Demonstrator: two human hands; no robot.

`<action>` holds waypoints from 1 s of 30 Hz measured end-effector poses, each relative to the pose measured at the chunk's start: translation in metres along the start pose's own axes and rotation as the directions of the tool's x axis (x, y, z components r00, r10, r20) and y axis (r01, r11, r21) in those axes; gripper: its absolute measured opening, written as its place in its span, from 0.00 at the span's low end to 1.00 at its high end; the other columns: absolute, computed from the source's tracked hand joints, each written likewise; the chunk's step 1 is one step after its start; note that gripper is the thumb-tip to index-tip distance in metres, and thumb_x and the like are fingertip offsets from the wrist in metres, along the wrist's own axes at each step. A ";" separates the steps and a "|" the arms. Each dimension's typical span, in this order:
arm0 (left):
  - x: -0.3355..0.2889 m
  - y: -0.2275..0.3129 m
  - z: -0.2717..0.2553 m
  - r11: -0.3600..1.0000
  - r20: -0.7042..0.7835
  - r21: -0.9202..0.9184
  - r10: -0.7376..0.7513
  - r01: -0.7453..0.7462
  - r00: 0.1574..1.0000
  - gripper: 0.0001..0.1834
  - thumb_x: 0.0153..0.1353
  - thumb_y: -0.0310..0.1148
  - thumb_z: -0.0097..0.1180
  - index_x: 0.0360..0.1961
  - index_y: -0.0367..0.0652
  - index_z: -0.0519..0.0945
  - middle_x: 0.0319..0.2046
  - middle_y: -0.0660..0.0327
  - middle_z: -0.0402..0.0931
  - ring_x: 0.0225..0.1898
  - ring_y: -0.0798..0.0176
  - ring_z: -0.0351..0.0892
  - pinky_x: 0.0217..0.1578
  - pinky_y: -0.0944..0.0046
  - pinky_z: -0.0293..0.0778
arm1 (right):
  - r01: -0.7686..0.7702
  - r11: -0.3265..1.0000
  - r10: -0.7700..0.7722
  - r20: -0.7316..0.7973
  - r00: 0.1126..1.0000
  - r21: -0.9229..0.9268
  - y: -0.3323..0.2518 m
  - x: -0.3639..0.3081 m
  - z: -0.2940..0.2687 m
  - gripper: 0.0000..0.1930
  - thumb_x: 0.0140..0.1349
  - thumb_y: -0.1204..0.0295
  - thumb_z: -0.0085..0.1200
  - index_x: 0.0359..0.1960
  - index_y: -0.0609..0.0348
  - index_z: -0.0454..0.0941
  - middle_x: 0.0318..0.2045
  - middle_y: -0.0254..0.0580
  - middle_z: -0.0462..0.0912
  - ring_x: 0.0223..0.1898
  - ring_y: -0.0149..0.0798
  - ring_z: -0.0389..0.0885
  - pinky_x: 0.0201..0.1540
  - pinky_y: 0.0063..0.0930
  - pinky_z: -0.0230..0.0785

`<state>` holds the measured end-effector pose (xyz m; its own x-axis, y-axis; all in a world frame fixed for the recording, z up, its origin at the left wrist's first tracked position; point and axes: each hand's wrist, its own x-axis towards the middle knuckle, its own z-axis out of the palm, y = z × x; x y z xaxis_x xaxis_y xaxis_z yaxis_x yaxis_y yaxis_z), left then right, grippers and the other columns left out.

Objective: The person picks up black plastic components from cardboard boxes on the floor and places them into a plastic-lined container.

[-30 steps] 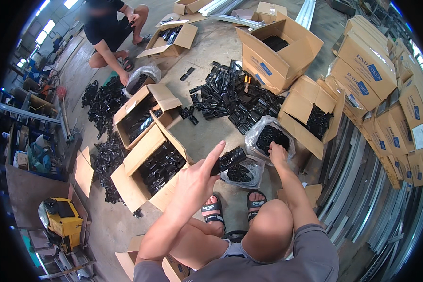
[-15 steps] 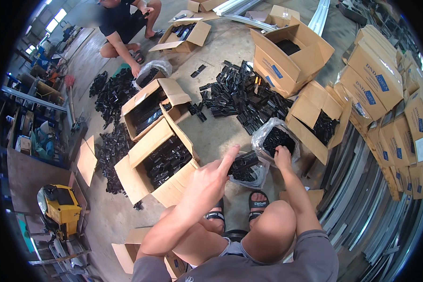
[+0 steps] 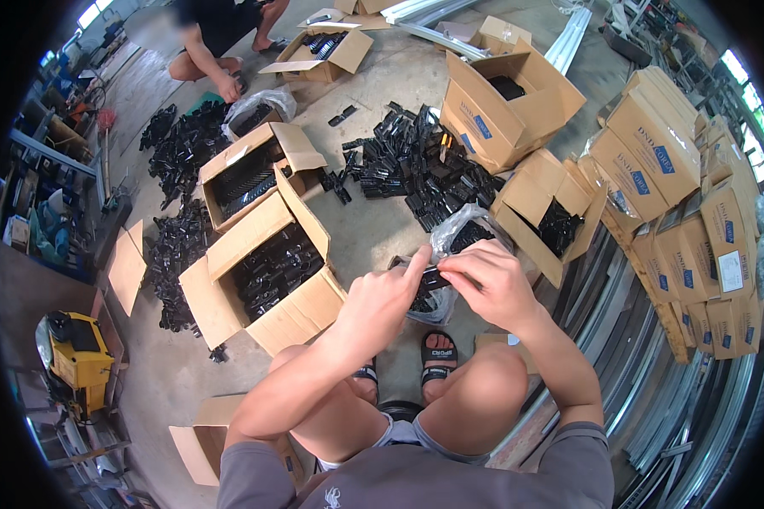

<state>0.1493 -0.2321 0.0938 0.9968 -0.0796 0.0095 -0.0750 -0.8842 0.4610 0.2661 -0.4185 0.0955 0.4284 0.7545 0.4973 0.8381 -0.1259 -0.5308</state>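
Observation:
My left hand (image 3: 373, 304) is closed around a black slotted part (image 3: 430, 278), index finger stretched along it. Fingertips of my right hand (image 3: 497, 284) pinch at the part's right end; whether a small piece is between them is hidden. Just beyond the hands stands a clear plastic bag (image 3: 446, 227) of small black pieces. A second bag (image 3: 438, 312), also with black pieces, sits below the held part, partly covered by my hands. Left of them is an open carton (image 3: 295, 316) full of black parts.
Loose black parts form a heap (image 3: 416, 165) ahead, with another pile (image 3: 182, 254) at left. Open cartons (image 3: 505, 127) stand around, one (image 3: 539, 199) close by on the right. Metal profiles (image 3: 603, 339) and stacked boxes (image 3: 654, 174) line the right side. Another person (image 3: 216, 42) crouches far left.
My right hand has come up out of the bag of small pieces to the black part in my left hand. The view has shifted slightly; the other person's hand has lifted from the bag.

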 end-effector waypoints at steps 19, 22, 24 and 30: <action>-0.020 0.003 -0.012 0.996 -0.147 -0.055 0.056 -0.065 0.987 0.32 0.47 0.18 0.58 0.55 0.36 0.63 0.24 0.47 0.80 0.29 0.40 0.83 0.27 0.46 0.78 | 0.064 0.949 -0.043 0.074 0.996 -0.309 -0.037 0.002 0.005 0.06 0.55 0.74 0.64 0.35 0.57 0.85 0.36 0.34 0.84 0.41 0.40 0.80 0.45 0.36 0.67; -0.021 0.002 -0.013 0.993 -0.141 -0.106 0.045 -0.061 0.989 0.32 0.48 0.19 0.60 0.56 0.40 0.64 0.25 0.47 0.81 0.30 0.39 0.83 0.28 0.45 0.77 | 0.054 0.948 -0.040 0.050 0.998 -0.313 -0.040 0.003 0.006 0.07 0.56 0.75 0.63 0.36 0.58 0.84 0.37 0.35 0.84 0.41 0.41 0.80 0.45 0.37 0.67; -0.020 -0.001 -0.012 0.986 -0.125 -0.161 0.021 -0.041 0.992 0.35 0.50 0.22 0.65 0.60 0.46 0.65 0.28 0.46 0.82 0.33 0.38 0.83 0.32 0.44 0.76 | 0.021 0.947 -0.024 -0.007 1.000 -0.321 -0.045 0.005 0.005 0.08 0.57 0.75 0.63 0.38 0.60 0.84 0.38 0.38 0.84 0.43 0.42 0.80 0.45 0.37 0.69; -0.017 -0.002 -0.032 0.857 -0.166 -0.514 -0.061 -0.034 0.984 0.32 0.50 0.28 0.71 0.57 0.48 0.72 0.33 0.46 0.84 0.39 0.40 0.84 0.38 0.50 0.78 | -0.519 0.566 0.709 -0.056 0.703 0.641 -0.021 0.000 0.008 0.17 0.69 0.73 0.56 0.58 0.63 0.75 0.47 0.45 0.83 0.49 0.38 0.82 0.49 0.29 0.76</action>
<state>0.1334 -0.2143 0.1206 0.9903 0.0522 0.1289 -0.0835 -0.5188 0.8508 0.2460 -0.4104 0.1010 0.9143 0.4049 0.0122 0.0353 -0.0497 -0.9981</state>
